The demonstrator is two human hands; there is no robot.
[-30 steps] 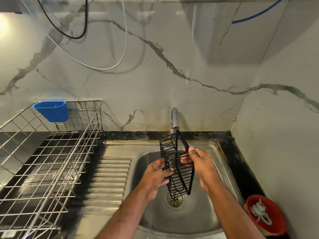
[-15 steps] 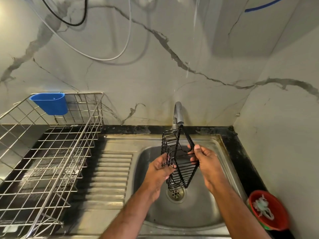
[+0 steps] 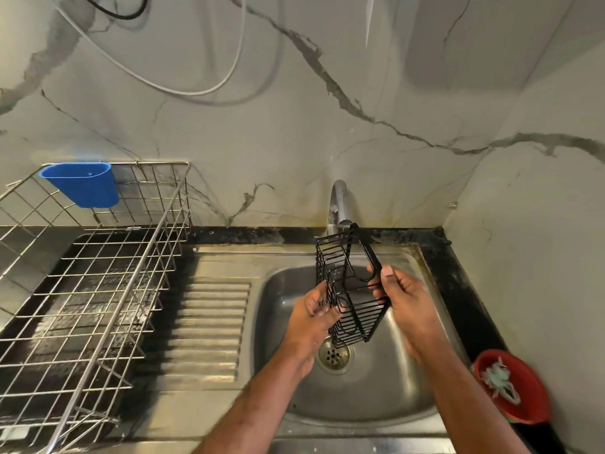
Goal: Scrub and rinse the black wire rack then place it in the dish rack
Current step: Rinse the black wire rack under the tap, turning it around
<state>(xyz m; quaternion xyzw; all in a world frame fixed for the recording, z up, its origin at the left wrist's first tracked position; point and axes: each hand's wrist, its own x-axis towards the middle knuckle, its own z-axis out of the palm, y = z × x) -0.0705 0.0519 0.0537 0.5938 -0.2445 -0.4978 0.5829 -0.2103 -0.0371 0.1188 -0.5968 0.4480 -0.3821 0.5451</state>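
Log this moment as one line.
both hands hold black wire rack over sink | left hand | right hand | dish rack unused

Dim, warm light; soft shadows on the marble wall [image 3: 294, 136]; wide-angle bending at edges; slight softness throughout.

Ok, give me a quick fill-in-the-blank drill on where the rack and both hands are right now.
1. Both hands hold the black wire rack above the ____.
2. The left hand grips the rack's left side; the right hand grips its ____ side.
3. The blue cup hangs on the ____.
4. The red bowl sits at the sink's ____ side.

Missing words: sink; right; dish rack; right
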